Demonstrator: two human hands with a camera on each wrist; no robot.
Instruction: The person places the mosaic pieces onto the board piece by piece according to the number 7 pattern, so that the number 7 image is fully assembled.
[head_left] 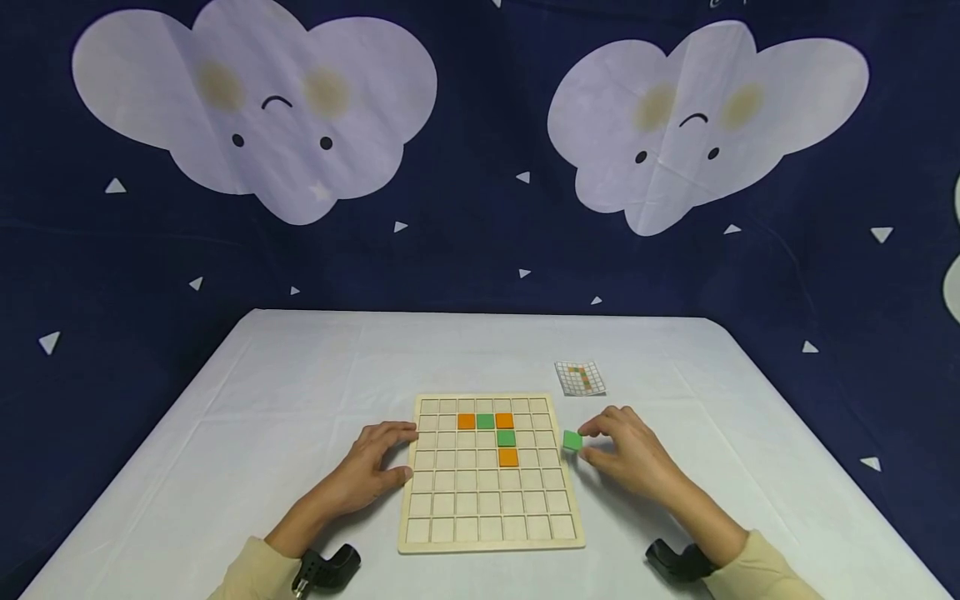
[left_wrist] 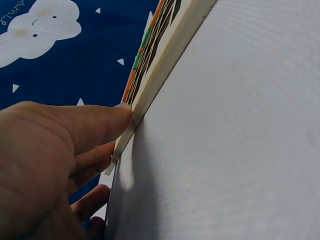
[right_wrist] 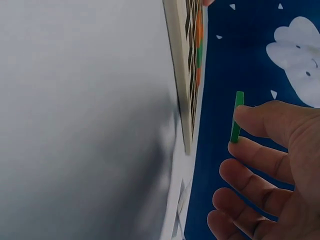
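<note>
A wooden grid board lies on the table, with orange tiles and green tiles set in some of its squares. They form a row near the top and a column running down from its right end. At the board's left edge rests my left hand; its thumb and fingertips touch the wooden rim. Just beyond the right edge, my right hand pinches a thin green square tile between thumb and index finger. In the right wrist view this tile appears edge-on, raised above the table.
A small pattern card printed with a coloured grid lies behind the board to the right. White cloth covers the table. A dark blue curtain with clouds hangs behind it. Each wrist wears a black device.
</note>
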